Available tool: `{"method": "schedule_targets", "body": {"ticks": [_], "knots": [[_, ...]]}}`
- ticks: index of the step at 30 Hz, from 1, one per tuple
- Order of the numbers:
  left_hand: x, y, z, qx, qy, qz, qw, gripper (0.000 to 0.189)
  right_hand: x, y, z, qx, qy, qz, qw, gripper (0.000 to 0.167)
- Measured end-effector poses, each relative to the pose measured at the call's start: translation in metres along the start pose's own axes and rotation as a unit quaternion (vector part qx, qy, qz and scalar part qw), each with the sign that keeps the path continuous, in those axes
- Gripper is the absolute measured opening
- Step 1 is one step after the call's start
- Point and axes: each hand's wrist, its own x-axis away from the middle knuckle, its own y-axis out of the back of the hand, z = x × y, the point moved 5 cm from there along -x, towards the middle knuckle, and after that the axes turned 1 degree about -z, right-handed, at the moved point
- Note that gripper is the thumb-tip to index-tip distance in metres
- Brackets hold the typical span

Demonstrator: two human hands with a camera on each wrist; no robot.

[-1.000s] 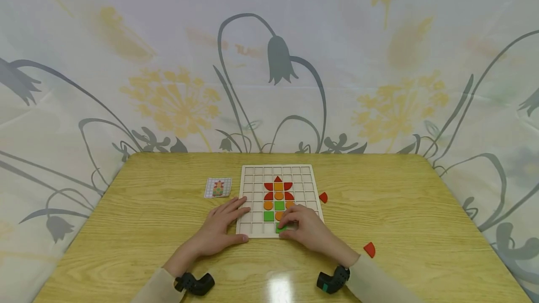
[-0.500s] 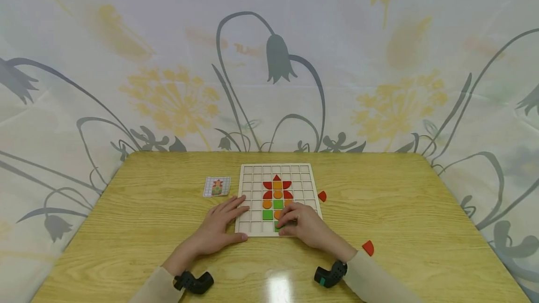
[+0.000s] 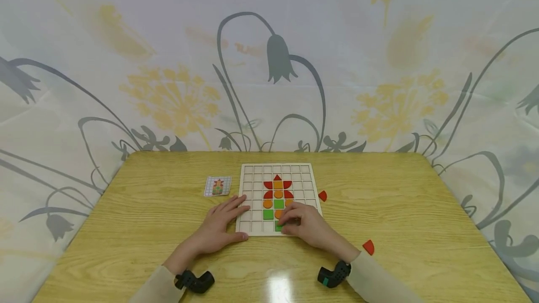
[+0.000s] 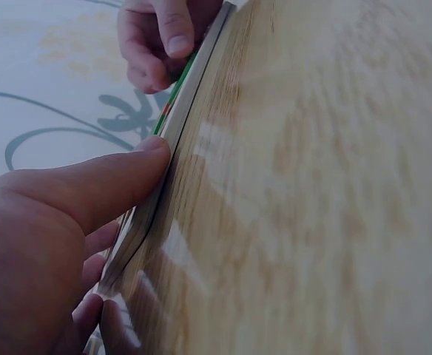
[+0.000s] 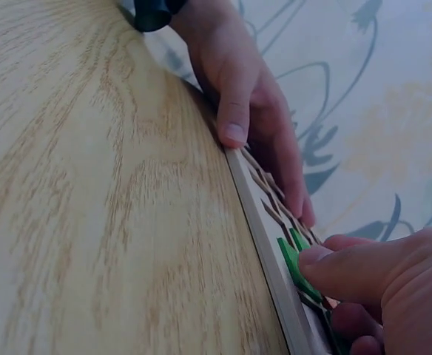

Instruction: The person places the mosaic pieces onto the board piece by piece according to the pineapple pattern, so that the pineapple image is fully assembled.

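The white grid board [image 3: 252,169] lies on the table with red, orange and green tiles set in its cells. My left hand [image 3: 216,228] rests at its front left corner, fingers spread on the left edge and thumb against the front edge. My right hand [image 3: 309,226] is over the front right part, thumb and fingertips pinching a green square tile [image 5: 296,266] in the front row. In the right wrist view that tile tips up from the board. The right fingers hide the cells beneath them. Another green square [image 3: 268,214] sits to the left, with an orange disc [image 3: 267,204] behind it.
A small printed pattern card [image 3: 218,186] lies left of the board. One red quarter-circle tile [image 3: 322,196] is just off the board's right edge; a second red tile [image 3: 368,247] lies nearer the right forearm. A flower-patterned curtain [image 3: 177,60] hangs behind the table.
The right hand stays at the same front-row green tile, with only slight shifts of its fingers. The left hand keeps its place at the board's corner.
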Motion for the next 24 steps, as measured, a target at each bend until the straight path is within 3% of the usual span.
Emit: {"method": "schedule_targets", "body": {"ticks": [15,24], "knots": [[0.001,-0.001,0.000,0.007,-0.001,0.000,1.0000,0.069,0.009,0.039,-0.017,-0.011,-0.026,-0.066,0.9974,0.013],[0.000,0.000,0.000,0.006,-0.005,-0.001,1.0000,0.069,0.019,0.078,-0.039,0.009,-0.094,-0.120,0.9883,0.016]]}}
